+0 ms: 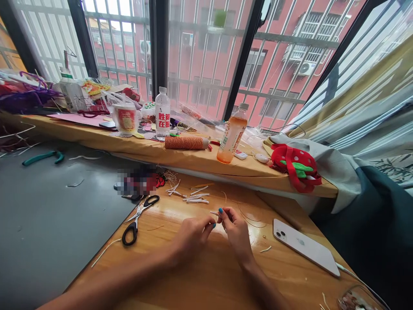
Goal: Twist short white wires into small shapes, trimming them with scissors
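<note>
Orange thread (245, 215), very fine, loops across the wooden table (206, 275) to the right of the hands, and one end rises to the fingertips. Head view, the only one: I note both hands raised just off the table near its middle, fingertips meeting. Left hand (192, 237) pinches, thumb against forefinger, a small pale strip (214, 213) that pokes out toward the right hand; right hand (235, 230) pinches the same spot from the other side, nails painted blue. Both are clenched finely on the piece, though whether the right holds the strip or only the thread I cannot tell at this size. Holding it aloft between two pinches keeps the work steady and close under the eyes, in my judgement. More pale strips (196, 198) lie in a loose heap just beyond the hands, within easy reach. Scissors (138, 217) with black handles rest to the left, at the edge of the wood. A white phone (305, 246) lies face down to the right, apart from the work. On the window ledge behind, a spool of orange twine (185, 143) lies on its side between a water bottle (162, 113) and an orange drink bottle (231, 134); green pliers (43, 157) sit on the grey surface at far left.
</note>
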Action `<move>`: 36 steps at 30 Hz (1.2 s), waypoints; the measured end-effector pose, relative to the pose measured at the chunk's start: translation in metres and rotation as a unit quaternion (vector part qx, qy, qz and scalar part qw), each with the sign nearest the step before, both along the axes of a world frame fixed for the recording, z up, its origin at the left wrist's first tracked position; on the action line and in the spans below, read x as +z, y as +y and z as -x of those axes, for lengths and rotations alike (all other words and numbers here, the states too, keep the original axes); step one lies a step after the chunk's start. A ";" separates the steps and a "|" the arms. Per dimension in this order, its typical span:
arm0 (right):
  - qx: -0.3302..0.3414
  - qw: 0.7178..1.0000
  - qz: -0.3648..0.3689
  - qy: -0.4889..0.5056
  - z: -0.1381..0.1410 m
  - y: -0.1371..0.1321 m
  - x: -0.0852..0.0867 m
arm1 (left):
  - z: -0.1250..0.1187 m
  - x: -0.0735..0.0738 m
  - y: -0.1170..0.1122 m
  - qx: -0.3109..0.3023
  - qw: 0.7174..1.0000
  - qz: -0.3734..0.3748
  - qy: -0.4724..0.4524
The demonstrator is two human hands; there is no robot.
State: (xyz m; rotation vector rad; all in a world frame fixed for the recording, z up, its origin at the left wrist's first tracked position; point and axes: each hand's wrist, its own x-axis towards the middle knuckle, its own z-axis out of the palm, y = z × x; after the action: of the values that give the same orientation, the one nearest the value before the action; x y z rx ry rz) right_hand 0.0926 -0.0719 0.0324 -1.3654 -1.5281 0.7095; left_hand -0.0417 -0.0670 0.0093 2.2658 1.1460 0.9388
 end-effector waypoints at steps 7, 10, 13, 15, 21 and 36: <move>0.154 0.976 -0.041 -0.147 -0.009 0.003 -0.002 | 0.018 0.003 0.028 -0.057 0.997 0.006 0.048; 0.145 0.964 -0.060 -0.215 -0.009 0.004 -0.005 | 0.021 0.003 0.024 -0.034 0.978 -0.130 0.158; 0.097 0.973 -0.047 -0.205 -0.004 0.004 -0.007 | 0.013 0.000 0.012 -0.009 0.951 -0.224 0.212; 0.068 0.983 -0.038 -0.168 -0.001 0.003 -0.006 | 0.008 -0.003 0.006 0.012 0.949 -0.246 0.198; 0.036 0.999 0.012 0.004 -0.003 0.006 -0.005 | 0.006 -0.005 0.006 -0.042 0.967 -0.216 0.125; 0.049 0.990 -0.027 -0.129 -0.003 0.005 -0.009 | 0.003 0.001 0.001 0.020 0.993 -0.114 0.020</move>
State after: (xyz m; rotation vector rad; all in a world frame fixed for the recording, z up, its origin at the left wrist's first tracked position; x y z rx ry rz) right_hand 0.0953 -0.0668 0.0236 -1.3902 -1.8159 0.5625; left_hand -0.0442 -0.0657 0.0107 2.4590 1.1578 1.0939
